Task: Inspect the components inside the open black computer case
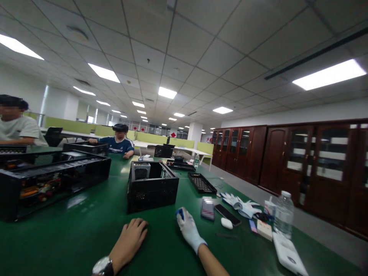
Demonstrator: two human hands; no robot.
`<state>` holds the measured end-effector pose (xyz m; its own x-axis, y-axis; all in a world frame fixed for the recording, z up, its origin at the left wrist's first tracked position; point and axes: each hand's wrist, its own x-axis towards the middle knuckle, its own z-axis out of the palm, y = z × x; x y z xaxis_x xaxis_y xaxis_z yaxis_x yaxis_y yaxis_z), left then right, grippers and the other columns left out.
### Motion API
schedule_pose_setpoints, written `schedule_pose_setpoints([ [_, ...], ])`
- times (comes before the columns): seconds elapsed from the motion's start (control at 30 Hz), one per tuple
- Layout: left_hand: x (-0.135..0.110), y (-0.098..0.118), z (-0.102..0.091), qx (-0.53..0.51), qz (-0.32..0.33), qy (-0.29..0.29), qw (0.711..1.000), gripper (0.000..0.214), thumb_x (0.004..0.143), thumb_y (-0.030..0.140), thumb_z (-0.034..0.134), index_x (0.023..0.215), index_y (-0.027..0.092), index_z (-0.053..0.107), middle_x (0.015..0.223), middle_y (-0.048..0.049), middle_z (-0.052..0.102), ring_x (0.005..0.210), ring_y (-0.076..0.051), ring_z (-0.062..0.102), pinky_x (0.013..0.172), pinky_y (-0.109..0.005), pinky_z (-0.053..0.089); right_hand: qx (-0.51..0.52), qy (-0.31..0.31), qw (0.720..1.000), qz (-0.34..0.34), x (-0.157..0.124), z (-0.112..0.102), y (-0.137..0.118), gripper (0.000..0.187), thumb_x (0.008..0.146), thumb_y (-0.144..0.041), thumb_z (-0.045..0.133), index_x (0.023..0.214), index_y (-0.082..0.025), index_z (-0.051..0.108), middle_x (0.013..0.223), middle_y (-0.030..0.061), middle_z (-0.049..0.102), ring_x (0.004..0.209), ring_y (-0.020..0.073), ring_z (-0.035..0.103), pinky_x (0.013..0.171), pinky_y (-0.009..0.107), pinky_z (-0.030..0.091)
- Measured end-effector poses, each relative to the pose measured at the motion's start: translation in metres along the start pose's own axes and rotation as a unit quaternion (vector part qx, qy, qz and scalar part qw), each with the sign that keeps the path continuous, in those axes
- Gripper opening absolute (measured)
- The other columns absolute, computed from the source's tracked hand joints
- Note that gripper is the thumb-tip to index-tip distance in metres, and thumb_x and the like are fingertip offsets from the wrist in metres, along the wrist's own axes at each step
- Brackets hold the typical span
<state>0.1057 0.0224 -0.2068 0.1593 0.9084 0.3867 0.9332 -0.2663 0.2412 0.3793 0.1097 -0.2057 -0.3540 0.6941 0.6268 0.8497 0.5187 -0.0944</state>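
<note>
My left hand (130, 237) is bare, with a watch (102, 265) on the wrist. It rests on the green table (71, 237) with its fingers curled under. My right hand (188, 228) wears a white glove and lies on the table with its fingers closed around a small blue-tipped thing that I cannot make out. An open black computer case (152, 186) stands just beyond both hands. Neither hand touches it.
A larger open case (51, 182) sits at the left. To the right lie a black tray (201, 183), a phone (228, 214), white gloves (240, 203), a water bottle (283, 214) and a white box (289, 255). Two people sit at the far left. Wooden cabinets (301, 161) line the right wall.
</note>
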Motion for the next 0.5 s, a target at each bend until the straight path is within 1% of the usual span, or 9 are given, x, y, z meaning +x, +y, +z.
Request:
schedule_pose_setpoints([
  [0.03,-0.001,0.000,-0.003,-0.001,0.006,-0.015,1.000,0.041,0.101,0.036,0.036,0.131,0.023,0.062,0.140,-0.0136,0.057,0.132,-0.029,0.050,0.107,-0.048,0.041,0.001,-0.009,1.000,-0.003,0.001,0.002,0.001,0.027,0.085,-0.018,0.057,0.108,-0.025,0.070,0.123,0.0105,0.070,0.120,0.0299,0.061,0.101,0.039,0.049],
  [0.1,-0.002,0.002,-0.010,-0.008,0.014,-0.039,0.999,0.041,0.100,0.036,0.039,0.133,0.024,0.061,0.141,-0.0137,0.055,0.131,-0.029,0.050,0.107,-0.050,0.040,0.003,-0.020,1.000,-0.007,0.004,0.004,0.000,0.026,0.083,-0.015,0.058,0.103,-0.024,0.071,0.125,0.0106,0.068,0.123,0.0304,0.059,0.104,0.040,0.047],
  [0.17,-0.005,0.004,-0.014,-0.019,0.013,-0.051,0.998,0.044,0.099,0.037,0.039,0.137,0.024,0.058,0.145,-0.0137,0.052,0.134,-0.030,0.047,0.108,-0.051,0.039,0.006,-0.026,1.000,-0.008,0.005,0.004,-0.001,0.026,0.083,-0.013,0.055,0.101,-0.023,0.071,0.126,0.0117,0.067,0.124,0.0306,0.059,0.106,0.042,0.046],
  [0.27,-0.009,0.005,-0.019,-0.026,0.015,-0.061,0.998,0.046,0.100,0.039,0.037,0.140,0.026,0.054,0.149,-0.0123,0.049,0.138,-0.030,0.044,0.111,-0.051,0.036,0.015,-0.034,0.999,-0.010,0.003,0.003,-0.001,0.032,0.084,-0.009,0.050,0.105,-0.020,0.071,0.126,0.0135,0.065,0.124,0.0310,0.058,0.109,0.046,0.045],
  [0.4,-0.010,0.003,-0.021,-0.024,0.014,-0.083,0.996,0.046,0.100,0.042,0.038,0.141,0.028,0.054,0.153,-0.0108,0.046,0.142,-0.031,0.040,0.114,-0.052,0.034,0.019,-0.050,0.998,-0.033,0.000,0.003,0.000,0.036,0.083,-0.007,0.050,0.107,-0.021,0.072,0.131,0.0113,0.066,0.128,0.0308,0.057,0.110,0.044,0.045],
  [0.5,-0.010,0.003,-0.023,-0.025,0.010,-0.096,0.995,0.048,0.100,0.044,0.039,0.144,0.029,0.052,0.155,-0.0107,0.043,0.144,-0.034,0.037,0.115,-0.056,0.033,0.011,-0.057,0.997,-0.047,-0.002,0.003,-0.001,0.038,0.086,-0.009,0.048,0.113,-0.022,0.071,0.135,0.0101,0.065,0.129,0.0300,0.057,0.108,0.042,0.047],
])
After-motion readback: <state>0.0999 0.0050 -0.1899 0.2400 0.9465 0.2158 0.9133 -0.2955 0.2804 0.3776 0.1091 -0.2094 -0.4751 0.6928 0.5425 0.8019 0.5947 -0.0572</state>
